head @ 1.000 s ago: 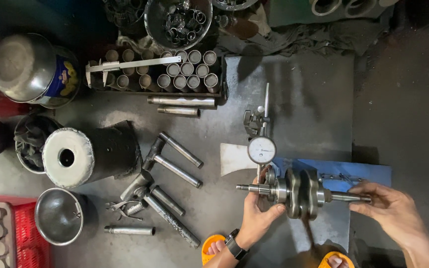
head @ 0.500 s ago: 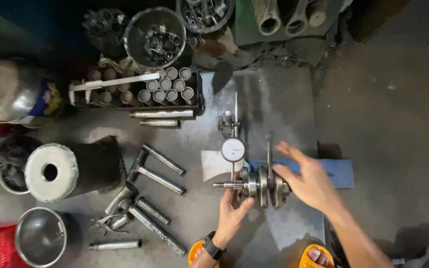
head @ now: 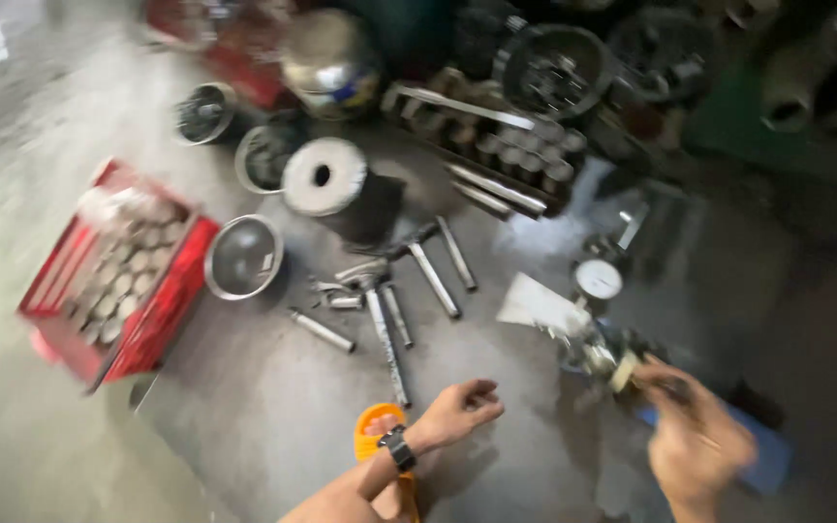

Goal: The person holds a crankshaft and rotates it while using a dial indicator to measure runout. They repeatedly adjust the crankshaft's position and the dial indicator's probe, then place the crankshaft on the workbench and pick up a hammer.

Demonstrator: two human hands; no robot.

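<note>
Both hands have moved: a moment ago the left hand [head: 457,412] held the crankshaft [head: 604,356], and now it hangs loose and half curled over the floor [head: 263,426], holding nothing. Its wrist wears a black watch [head: 398,449]. At about 3 o'clock from it, the blurred right hand [head: 695,436] is on the crankshaft's end; I cannot tell how tightly. Checking looks unfinished, I think. Farther off, at 12 o'clock from the crankshaft, stands the round dial gauge [head: 598,280]. Metal rods [head: 435,281] lie beyond.

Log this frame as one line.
left hand: empty, off crankshaft | right hand: blurred, at crankshaft | dial gauge behind
</note>
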